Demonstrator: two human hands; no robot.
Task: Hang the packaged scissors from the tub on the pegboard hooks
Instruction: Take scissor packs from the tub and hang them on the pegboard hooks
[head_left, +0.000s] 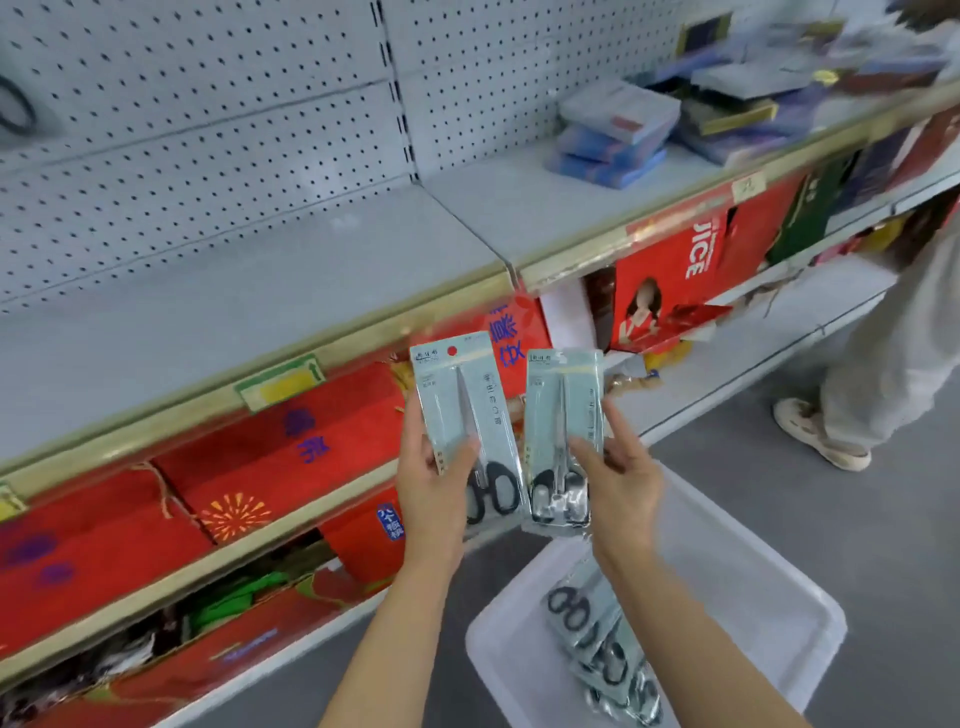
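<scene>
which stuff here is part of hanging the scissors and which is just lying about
Part of the job:
- scissors pack in the left hand
- scissors pack in the right hand
- left hand
- right hand
- spare scissors packs in the white tub
- pegboard

Just lying about:
- red gift bags
- stacked blue boxes
- red juice carton

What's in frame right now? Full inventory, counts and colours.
scissors packs in hand: 2, pale blue cards, black handles, one per hand
scissors packs in tub: several, same kind, exact count unclear
tub: 1, white, on floor lower right
pegboard: grey, behind upper shelf
red boxes: many, lower shelves
blue packs: stacked, upper shelf right
other person: 1, pale trousers, far right
left hand: grips left pack
right hand: pinches right pack
</scene>
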